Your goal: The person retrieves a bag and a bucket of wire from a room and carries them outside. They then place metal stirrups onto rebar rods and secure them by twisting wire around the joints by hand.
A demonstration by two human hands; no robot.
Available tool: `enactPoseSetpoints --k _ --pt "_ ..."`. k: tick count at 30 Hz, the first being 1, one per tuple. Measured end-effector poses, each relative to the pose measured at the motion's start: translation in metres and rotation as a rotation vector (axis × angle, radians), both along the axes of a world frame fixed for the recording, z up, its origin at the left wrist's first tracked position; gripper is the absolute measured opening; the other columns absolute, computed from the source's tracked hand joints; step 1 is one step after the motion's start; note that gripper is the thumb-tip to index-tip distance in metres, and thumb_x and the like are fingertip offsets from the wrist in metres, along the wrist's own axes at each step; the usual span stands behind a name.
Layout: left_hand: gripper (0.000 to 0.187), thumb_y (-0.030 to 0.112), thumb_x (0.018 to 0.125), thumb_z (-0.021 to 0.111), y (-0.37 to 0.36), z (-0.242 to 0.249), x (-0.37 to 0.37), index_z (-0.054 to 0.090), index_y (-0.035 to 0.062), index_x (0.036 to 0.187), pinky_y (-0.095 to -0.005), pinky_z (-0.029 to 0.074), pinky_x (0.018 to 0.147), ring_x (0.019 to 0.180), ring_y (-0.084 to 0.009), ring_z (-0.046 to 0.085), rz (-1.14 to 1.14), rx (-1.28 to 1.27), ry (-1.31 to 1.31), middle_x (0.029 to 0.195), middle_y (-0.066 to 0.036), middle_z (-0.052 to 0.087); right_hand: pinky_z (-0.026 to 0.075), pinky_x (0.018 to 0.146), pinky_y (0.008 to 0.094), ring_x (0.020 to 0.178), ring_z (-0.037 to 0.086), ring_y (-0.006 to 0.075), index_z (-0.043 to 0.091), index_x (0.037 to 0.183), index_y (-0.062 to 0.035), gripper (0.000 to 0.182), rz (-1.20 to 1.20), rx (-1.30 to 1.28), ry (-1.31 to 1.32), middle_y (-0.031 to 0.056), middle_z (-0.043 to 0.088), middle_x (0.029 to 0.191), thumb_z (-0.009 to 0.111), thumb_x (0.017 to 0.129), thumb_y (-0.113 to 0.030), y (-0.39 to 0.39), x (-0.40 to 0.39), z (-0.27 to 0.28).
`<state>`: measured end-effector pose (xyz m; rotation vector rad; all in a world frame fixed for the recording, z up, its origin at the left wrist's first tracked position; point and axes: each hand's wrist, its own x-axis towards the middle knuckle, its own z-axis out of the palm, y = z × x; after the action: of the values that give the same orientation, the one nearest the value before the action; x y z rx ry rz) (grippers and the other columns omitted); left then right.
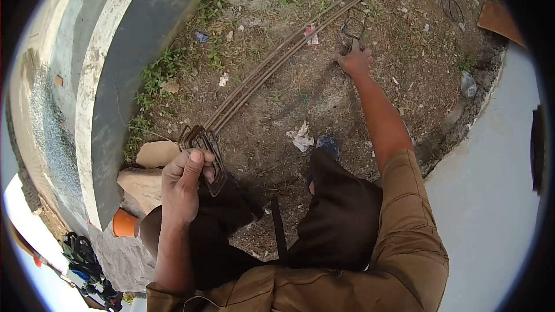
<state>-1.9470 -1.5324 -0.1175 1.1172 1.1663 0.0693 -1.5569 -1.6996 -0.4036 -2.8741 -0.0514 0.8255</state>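
My left hand (186, 176) is closed around a bundle of several rebar stirrups (203, 149), bent steel rod frames, with the thumb pressed on top. It is held above my left knee, by the near ends of the long rebar rods (277, 58). My right arm is stretched far forward. At its end, my right hand (355, 60) pinches a single rebar stirrup (354, 26) low over the dirt, right of the rods. The fingertips are partly hidden behind the hand.
A grey wall with a pale top edge (95, 81) runs along the left. Stones (156, 154) and an orange pot (124, 223) sit near my left knee. A white slab (480, 179) borders the right. Crumpled paper (300, 137) lies by my foot; a cable (448, 0) is at the far right.
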Motion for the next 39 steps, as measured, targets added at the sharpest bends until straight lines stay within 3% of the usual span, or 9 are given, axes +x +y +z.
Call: enactPoseSetpoints --k 2,9,16,23,28,31,33,37,39 --pt "0.032 0.028 0.101 0.055 0.007 -0.010 0.002 0.068 0.0002 0.094 -0.0226 0.041 0.065 0.069 -0.0088 0.053 -0.115 0.071 -0.043 0.073 -0.001 0.058 0.039 0.105 0.0530 0.139 0.026 0.0436 0.036 0.147 -0.0240 0.089 0.134 -0.031 -0.007 0.0242 0.029 0.146 0.081 0.072 -0.037 -0.010 0.013 -0.015" --pt "0.032 0.028 0.102 0.054 0.031 -0.024 0.037 0.069 0.0005 0.093 -0.0226 0.039 0.061 0.066 -0.0064 0.049 -0.327 0.126 -0.088 0.070 0.001 0.055 0.046 0.098 0.0501 0.114 0.054 0.0498 0.047 0.128 -0.0137 0.058 0.267 -0.205 -0.113 0.0281 0.036 0.138 0.070 0.075 -0.019 -0.067 0.022 0.008" --pt "0.032 0.030 0.100 0.056 0.044 -0.039 0.063 0.070 0.0022 0.094 -0.0227 0.041 0.061 0.065 -0.0062 0.049 -0.440 0.068 -0.155 0.070 0.002 0.055 0.045 0.100 0.0511 0.120 0.052 0.0480 0.043 0.137 -0.0192 0.065 0.125 -0.327 -0.406 0.0199 0.041 0.141 0.068 0.076 -0.020 -0.235 0.114 0.089" --pt "0.032 0.029 0.101 0.055 0.055 -0.048 0.073 0.069 0.0012 0.092 -0.0228 0.042 0.063 0.068 -0.0068 0.050 -0.416 0.051 -0.215 0.075 0.001 0.056 0.042 0.101 0.0557 0.122 0.050 0.0454 0.041 0.141 -0.0259 0.067 -0.149 -0.558 -0.624 0.0136 0.041 0.143 0.066 0.079 -0.028 -0.238 0.143 0.228" --pt "0.032 0.028 0.101 0.055 0.054 -0.051 0.075 0.068 0.0009 0.092 -0.0238 0.042 0.063 0.067 -0.0081 0.050 -0.386 0.105 -0.220 0.074 0.000 0.056 0.041 0.103 0.0466 0.126 0.049 0.0405 0.050 0.139 -0.0144 0.070 -0.332 -0.477 -0.431 0.0158 0.053 0.139 0.071 0.077 -0.040 -0.346 0.218 0.173" --pt "0.032 0.028 0.101 0.054 0.053 -0.055 0.071 0.068 0.0006 0.092 -0.0241 0.041 0.063 0.066 -0.0085 0.051 -0.411 0.094 -0.203 0.073 0.000 0.056 0.038 0.107 0.0406 0.129 0.048 0.0403 0.050 0.138 -0.0029 0.083 -0.392 0.013 -0.414 0.0234 0.052 0.138 0.072 0.075 -0.052 -0.315 0.158 0.163" --pt "0.032 0.028 0.101 0.054 0.054 -0.054 0.068 0.068 0.0005 0.091 -0.0241 0.041 0.063 0.065 -0.0087 0.051 -0.415 0.108 -0.192 0.071 0.000 0.056 0.037 0.108 0.0405 0.129 0.048 0.0410 0.048 0.139 -0.0008 0.089 -0.403 0.051 -0.500 0.0258 0.051 0.138 0.073 0.073 -0.056 -0.309 0.151 0.162" --pt "0.031 0.028 0.101 0.055 0.059 -0.054 0.060 0.068 0.0014 0.090 -0.0237 0.042 0.061 0.065 -0.0085 0.051 -0.369 0.108 -0.183 0.069 0.001 0.055 0.038 0.108 0.0453 0.135 0.042 0.0392 0.041 0.145 -0.0021 0.097 -0.305 -0.310 -0.591 0.0272 0.049 0.140 0.074 0.074 -0.060 -0.280 0.149 0.137" --pt "0.030 0.027 0.101 0.054 0.059 -0.051 0.060 0.068 0.0021 0.090 -0.0234 0.042 0.061 0.065 -0.0079 0.051 -0.401 0.115 -0.128 0.069 0.002 0.055 0.035 0.110 0.0450 0.135 0.041 0.0398 0.044 0.141 0.0025 0.092 -0.239 -0.132 -0.530 0.0303 0.048 0.139 0.074 0.077 -0.056 -0.205 0.114 0.181"
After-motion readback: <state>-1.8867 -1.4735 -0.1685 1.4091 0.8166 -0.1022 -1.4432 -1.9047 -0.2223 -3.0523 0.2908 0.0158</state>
